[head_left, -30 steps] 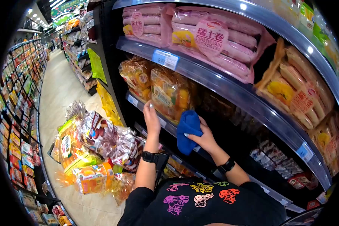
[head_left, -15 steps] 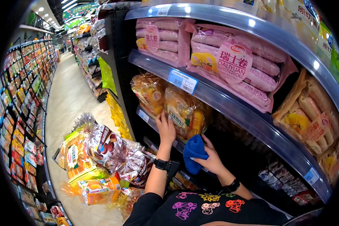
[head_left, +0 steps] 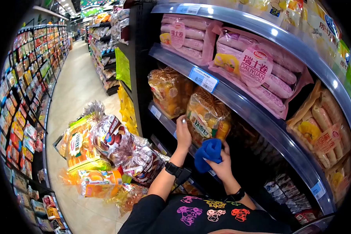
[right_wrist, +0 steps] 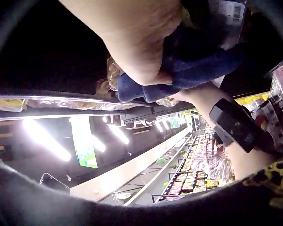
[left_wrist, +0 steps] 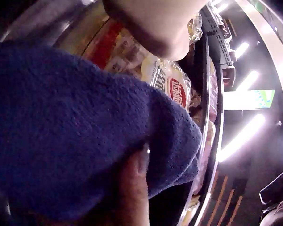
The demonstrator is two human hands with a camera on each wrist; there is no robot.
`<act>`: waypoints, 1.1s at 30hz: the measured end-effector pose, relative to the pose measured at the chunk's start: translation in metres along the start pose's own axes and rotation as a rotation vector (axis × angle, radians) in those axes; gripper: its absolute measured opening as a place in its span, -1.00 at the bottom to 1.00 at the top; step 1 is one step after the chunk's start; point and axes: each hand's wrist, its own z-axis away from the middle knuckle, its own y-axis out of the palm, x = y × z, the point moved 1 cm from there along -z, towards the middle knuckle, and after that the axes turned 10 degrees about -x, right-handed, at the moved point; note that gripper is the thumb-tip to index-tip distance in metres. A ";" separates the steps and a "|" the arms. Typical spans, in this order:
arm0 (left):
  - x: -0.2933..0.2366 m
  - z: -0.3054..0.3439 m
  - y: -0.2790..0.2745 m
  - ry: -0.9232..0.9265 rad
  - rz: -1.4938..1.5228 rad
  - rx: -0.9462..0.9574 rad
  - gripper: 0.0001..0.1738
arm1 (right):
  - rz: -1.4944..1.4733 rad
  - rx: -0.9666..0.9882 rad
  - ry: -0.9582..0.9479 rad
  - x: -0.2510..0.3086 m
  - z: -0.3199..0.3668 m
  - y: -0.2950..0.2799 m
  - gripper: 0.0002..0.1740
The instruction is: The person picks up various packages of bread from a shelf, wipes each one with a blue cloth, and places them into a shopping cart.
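A clear bread bag with a gathered brown top stands near the front of the shelf. My left hand is at its left side, fingers pointing up against the wrapper. In my right hand a folded blue cloth is pinched, thumb lying across it, just below the bag's front. The left wrist view shows the cloth large, with a thumb pressing on it and the bag's label behind. From the right wrist, the cloth hangs under the right hand.
Another bread bag stands to the left on the same shelf. Pink Swiss roll packs fill the shelf above, over a price tag. Piled bagged breads stand at the left by the aisle floor.
The left hand has come up to the bread bag's side, and the bag now stands farther from its left neighbour. The right hand keeps holding the cloth below it. The head view has shifted.
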 end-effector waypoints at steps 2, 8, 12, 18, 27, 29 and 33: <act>0.003 0.006 0.002 -0.077 0.217 0.000 -0.54 | 0.108 0.006 -0.191 0.008 0.002 -0.001 -0.60; -0.044 0.023 0.004 -0.406 0.560 0.138 -0.38 | 0.199 0.058 -0.322 0.015 0.019 -0.013 -0.53; -0.002 0.025 0.006 -0.366 0.601 0.108 -0.37 | 0.201 0.131 -0.276 0.021 0.027 -0.022 -0.51; -0.025 0.027 -0.009 -0.471 0.527 0.084 -0.32 | 0.187 0.152 -0.314 0.016 0.032 -0.024 -0.47; 0.011 0.023 -0.001 -0.478 0.634 0.160 -0.37 | 0.222 0.228 -0.356 0.010 0.029 -0.034 -0.43; 0.009 0.018 -0.002 -0.478 0.582 0.142 -0.38 | 0.225 0.229 -0.373 0.008 0.031 -0.036 -0.43; -0.020 0.011 0.000 -0.466 0.460 0.118 -0.43 | 0.223 0.222 -0.386 0.003 0.032 -0.038 -0.42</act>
